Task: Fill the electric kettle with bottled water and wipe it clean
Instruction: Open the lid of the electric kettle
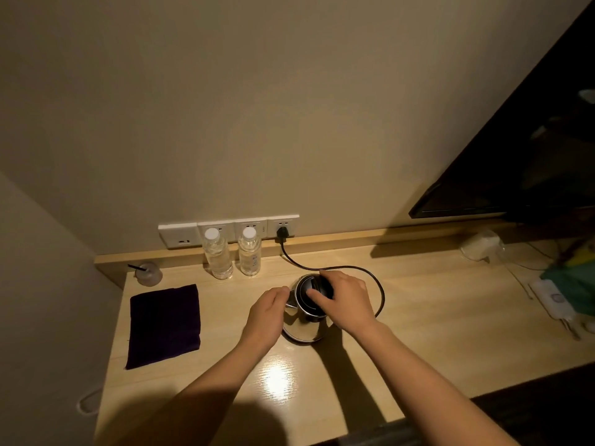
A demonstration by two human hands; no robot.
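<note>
2 hands: both are on the kettle, none on the bottles or the cloth, so the step in hand looks like opening the lid before any water goes in.
Counter (418, 317): pale wood along the wall, carrying everything for the job within easy reach.
Screen (515, 149): dark and flat, at the right, well apart from the work.
Cloth (164, 326): dark, folded flat at the left of the counter, untouched; probably parked there for the wiping that comes last.
Kettle (304, 326): shiny metal with a black lid, upright near the middle of the counter, close in front of the person so that both hands can reach it.
Right hand (344, 300): laid over the black lid, fingers curled down onto it, apparently pressing or gripping the lid to open it.
Left hand (265, 317): against the kettle's left side near the spout, fingers bent around it, most likely steadying the body while the other hand works; how firm the grip is I cannot tell.
Cord (381, 294): black, looping from behind the kettle to a plug in the rightmost wall socket (283, 226), so the kettle is already powered where it stands.
2 water bottles (219, 255): clear, white caps on, side by side against the back edge under the sockets, just behind the kettle and ready to pour.
Cup (148, 273): small and clear, at the back left corner, with a dark stick in it.
</note>
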